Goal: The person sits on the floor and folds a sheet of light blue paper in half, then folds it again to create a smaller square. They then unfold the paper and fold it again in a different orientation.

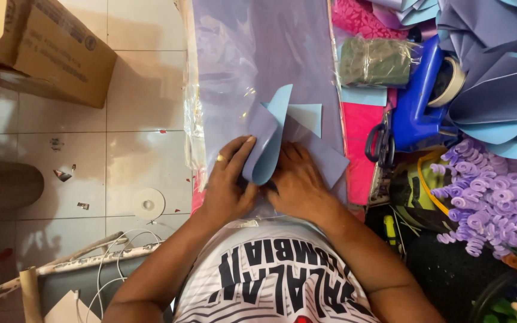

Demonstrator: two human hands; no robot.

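Observation:
My left hand, with a ring on one finger, pinches a curled sheet of lilac and light blue paper near its lower end, thumb up along the fold. My right hand presses beside it on the same piece, fingers over a flat lilac flap. Both hands rest on a clear plastic bag holding lilac sheets, which lies in front of my body.
A cardboard box stands at upper left on the tiled floor, near a white tape disc. At right lie black scissors, a blue tape dispenser, a wrapped green bundle, folded lilac paper pieces and purple curled paper strips.

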